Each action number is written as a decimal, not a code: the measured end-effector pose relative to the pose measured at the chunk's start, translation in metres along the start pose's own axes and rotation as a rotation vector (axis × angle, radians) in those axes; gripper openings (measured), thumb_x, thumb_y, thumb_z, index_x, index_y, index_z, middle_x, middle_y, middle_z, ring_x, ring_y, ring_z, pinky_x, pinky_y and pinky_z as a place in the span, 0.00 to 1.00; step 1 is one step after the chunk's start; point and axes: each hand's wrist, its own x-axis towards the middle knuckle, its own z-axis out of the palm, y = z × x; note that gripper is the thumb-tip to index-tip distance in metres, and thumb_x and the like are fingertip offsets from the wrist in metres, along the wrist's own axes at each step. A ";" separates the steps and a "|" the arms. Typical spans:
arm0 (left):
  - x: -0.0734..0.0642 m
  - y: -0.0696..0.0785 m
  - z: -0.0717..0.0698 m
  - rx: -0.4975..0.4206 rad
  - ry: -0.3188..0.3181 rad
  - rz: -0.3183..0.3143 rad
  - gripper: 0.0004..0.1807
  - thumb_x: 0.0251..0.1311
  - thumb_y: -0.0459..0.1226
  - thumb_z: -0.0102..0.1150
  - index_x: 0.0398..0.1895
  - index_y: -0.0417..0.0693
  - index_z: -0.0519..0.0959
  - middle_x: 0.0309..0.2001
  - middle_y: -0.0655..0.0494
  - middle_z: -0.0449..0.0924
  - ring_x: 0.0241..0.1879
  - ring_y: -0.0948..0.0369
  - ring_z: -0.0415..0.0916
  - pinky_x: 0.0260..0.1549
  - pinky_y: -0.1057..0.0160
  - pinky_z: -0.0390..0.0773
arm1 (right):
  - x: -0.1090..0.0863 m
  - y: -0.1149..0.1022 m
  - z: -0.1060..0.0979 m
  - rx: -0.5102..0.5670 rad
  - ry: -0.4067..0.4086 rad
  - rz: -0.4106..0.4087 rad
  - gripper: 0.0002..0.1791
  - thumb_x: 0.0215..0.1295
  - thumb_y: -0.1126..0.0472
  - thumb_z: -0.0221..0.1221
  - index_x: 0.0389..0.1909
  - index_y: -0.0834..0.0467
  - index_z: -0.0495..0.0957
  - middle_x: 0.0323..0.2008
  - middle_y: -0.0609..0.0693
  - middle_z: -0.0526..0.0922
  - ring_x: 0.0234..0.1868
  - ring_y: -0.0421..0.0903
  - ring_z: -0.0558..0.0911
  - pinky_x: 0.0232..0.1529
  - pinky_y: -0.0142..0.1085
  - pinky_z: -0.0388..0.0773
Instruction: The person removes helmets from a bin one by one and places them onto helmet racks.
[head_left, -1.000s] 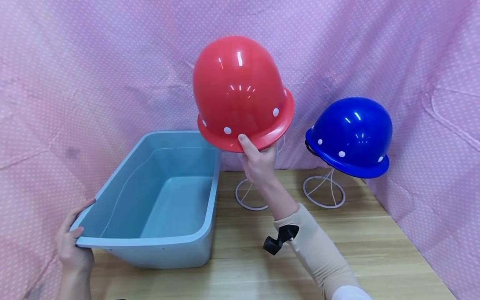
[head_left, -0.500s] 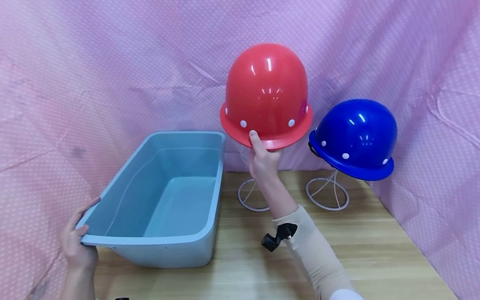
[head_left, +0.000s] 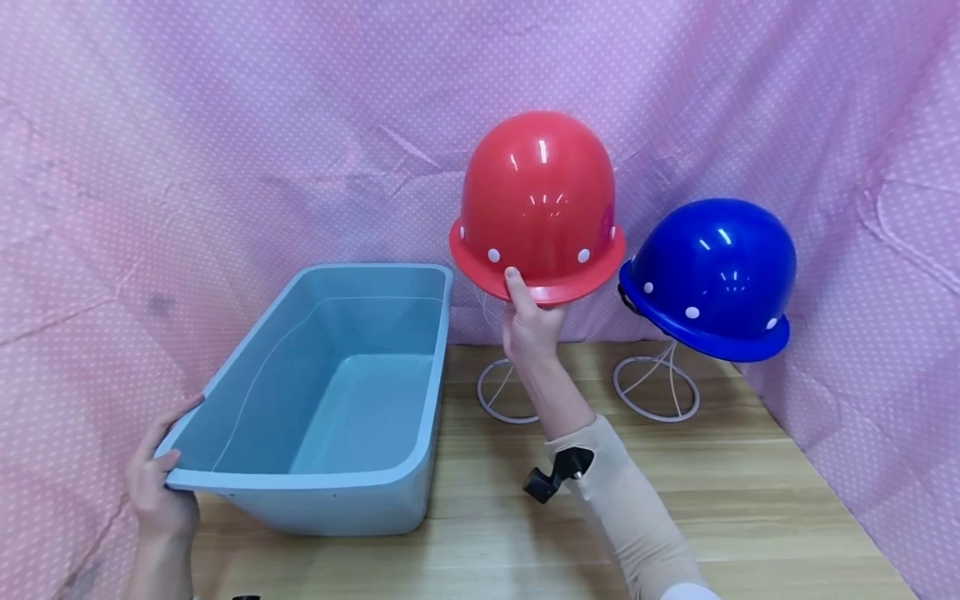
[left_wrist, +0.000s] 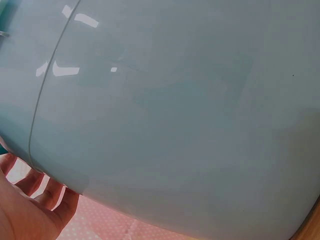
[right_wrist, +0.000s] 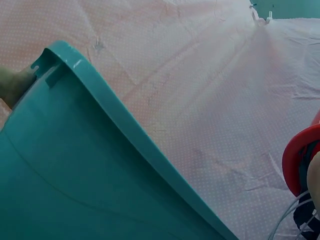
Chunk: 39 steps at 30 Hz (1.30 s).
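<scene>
A red hard hat (head_left: 540, 200) is upright at the back of the table, over a white wire stand (head_left: 478, 388). My right hand (head_left: 532, 337) grips its front brim, thumb on top and the other fingers underneath. Whether the hat rests on the stand is hidden. In the right wrist view, the red brim (right_wrist: 292, 160) is at the right edge, beside the stand's wires. On the left, my left hand (head_left: 163, 492) holds the near-left corner of a light blue plastic tub (head_left: 300, 481). The left wrist view has those fingers (left_wrist: 47, 195) curled at the tub's edge.
A blue hard hat (head_left: 712, 271) sits tilted on a second white wire stand (head_left: 616, 383) at the right. The wooden table (head_left: 495, 533) extends in front. Pink dotted cloth (head_left: 315, 150) hangs behind and at both sides.
My right hand has moved the red hard hat rightward and then down, over the left wire stand, and the hat has straightened. My left hand keeps its hold on the tub.
</scene>
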 end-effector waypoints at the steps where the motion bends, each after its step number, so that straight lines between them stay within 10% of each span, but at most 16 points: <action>1: 0.000 0.000 0.000 0.005 0.003 0.000 0.39 0.51 0.25 0.28 0.66 0.26 0.77 0.58 0.54 0.86 0.55 0.57 0.74 0.52 0.64 0.66 | 0.000 0.000 -0.002 -0.002 -0.001 0.005 0.33 0.63 0.84 0.55 0.66 0.58 0.63 0.57 0.50 0.78 0.60 0.48 0.80 0.56 0.36 0.85; 24: 0.000 0.000 0.002 0.009 0.019 -0.034 0.39 0.52 0.25 0.29 0.66 0.28 0.78 0.59 0.55 0.85 0.56 0.58 0.75 0.52 0.66 0.68 | -0.006 -0.001 -0.021 -0.026 -0.055 0.063 0.33 0.68 0.82 0.53 0.69 0.54 0.61 0.61 0.49 0.76 0.66 0.49 0.76 0.59 0.37 0.84; 33: 0.005 0.009 -0.001 0.180 0.027 -0.129 0.40 0.53 0.23 0.29 0.67 0.37 0.80 0.59 0.62 0.85 0.63 0.57 0.76 0.67 0.61 0.64 | -0.009 -0.002 -0.027 -0.047 -0.061 0.092 0.33 0.69 0.81 0.52 0.70 0.53 0.61 0.62 0.49 0.75 0.66 0.48 0.77 0.60 0.37 0.83; 39: 0.007 0.010 -0.006 0.182 0.073 -0.099 0.40 0.45 0.19 0.31 0.62 0.34 0.83 0.51 0.64 0.90 0.51 0.67 0.83 0.48 0.75 0.76 | -0.015 0.000 -0.035 -0.067 -0.066 0.109 0.35 0.68 0.82 0.53 0.71 0.54 0.60 0.63 0.50 0.75 0.68 0.50 0.76 0.59 0.37 0.84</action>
